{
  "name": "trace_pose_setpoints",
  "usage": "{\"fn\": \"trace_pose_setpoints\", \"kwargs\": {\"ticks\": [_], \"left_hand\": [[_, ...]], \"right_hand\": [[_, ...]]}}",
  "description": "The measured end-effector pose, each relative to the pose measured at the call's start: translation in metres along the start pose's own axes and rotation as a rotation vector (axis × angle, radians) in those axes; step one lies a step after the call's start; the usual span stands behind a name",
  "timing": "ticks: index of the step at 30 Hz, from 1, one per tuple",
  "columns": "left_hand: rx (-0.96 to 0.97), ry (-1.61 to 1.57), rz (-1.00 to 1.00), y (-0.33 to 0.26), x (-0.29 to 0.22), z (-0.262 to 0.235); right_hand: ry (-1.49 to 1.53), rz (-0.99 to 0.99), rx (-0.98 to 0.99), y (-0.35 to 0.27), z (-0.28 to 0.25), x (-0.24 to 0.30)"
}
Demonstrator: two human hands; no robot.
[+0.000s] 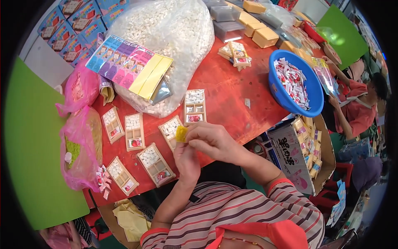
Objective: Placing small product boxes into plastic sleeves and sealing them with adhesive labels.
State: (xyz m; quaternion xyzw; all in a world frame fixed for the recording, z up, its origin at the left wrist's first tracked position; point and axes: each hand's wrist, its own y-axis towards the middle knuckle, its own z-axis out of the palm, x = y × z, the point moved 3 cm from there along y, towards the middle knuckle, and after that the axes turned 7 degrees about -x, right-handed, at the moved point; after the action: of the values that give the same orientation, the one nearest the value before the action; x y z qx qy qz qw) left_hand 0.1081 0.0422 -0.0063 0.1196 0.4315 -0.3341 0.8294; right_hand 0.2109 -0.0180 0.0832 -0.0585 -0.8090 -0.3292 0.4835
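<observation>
Above the near edge of the red table, a small yellow packet [181, 134] is pinched at the fingertips of my left hand [187, 162]. My right hand [214, 142] meets it from the right, its fingers bent together on the packet's edge. Small wooden divided trays lie around my hands, with white pieces at one end and a small printed sachet at the other. One tray [169, 129] is partly covered by my hands, another tray [195, 108] sits just beyond them, and a third tray [155, 165] lies to the left.
A big clear bag of white pieces [166, 45] stands behind, printed card sheets [128, 64] on it. Pink bags [83, 141] sit at left. A blue basin [296, 83] of sachets is at right, above a carton [290, 157]. Another person [358, 108] works at far right.
</observation>
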Motion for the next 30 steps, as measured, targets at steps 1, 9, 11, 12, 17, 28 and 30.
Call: {"fn": "trace_pose_setpoints", "kwargs": {"ticks": [1, 9, 11, 12, 17, 28, 30], "left_hand": [[-0.070, -0.110, -0.059, 0.001, 0.001, -0.006], [-0.159, -0.240, -0.150, -0.015, -0.014, -0.038], [-0.163, -0.232, -0.155, -0.018, -0.016, -0.044], [-0.175, -0.221, -0.150, -0.020, -0.018, -0.045], [-0.185, -0.200, -0.169, -0.021, -0.019, -0.048], [-0.014, -0.290, -0.298, -0.004, 0.007, 0.017], [-0.050, -0.262, -0.236, -0.004, 0.012, 0.021]], "right_hand": [[0.076, 0.145, 0.059, 0.002, -0.002, -0.006], [-0.607, -0.368, 0.201, 0.033, 0.019, -0.128], [-0.598, -0.366, 0.230, 0.029, 0.018, -0.141], [-0.594, -0.359, 0.262, 0.026, 0.015, -0.146], [-0.523, -0.385, 0.276, -0.003, -0.008, -0.142], [-0.126, 0.191, 0.175, -0.045, -0.058, -0.063], [-0.198, 0.138, 0.081, -0.053, -0.055, -0.056]]}}
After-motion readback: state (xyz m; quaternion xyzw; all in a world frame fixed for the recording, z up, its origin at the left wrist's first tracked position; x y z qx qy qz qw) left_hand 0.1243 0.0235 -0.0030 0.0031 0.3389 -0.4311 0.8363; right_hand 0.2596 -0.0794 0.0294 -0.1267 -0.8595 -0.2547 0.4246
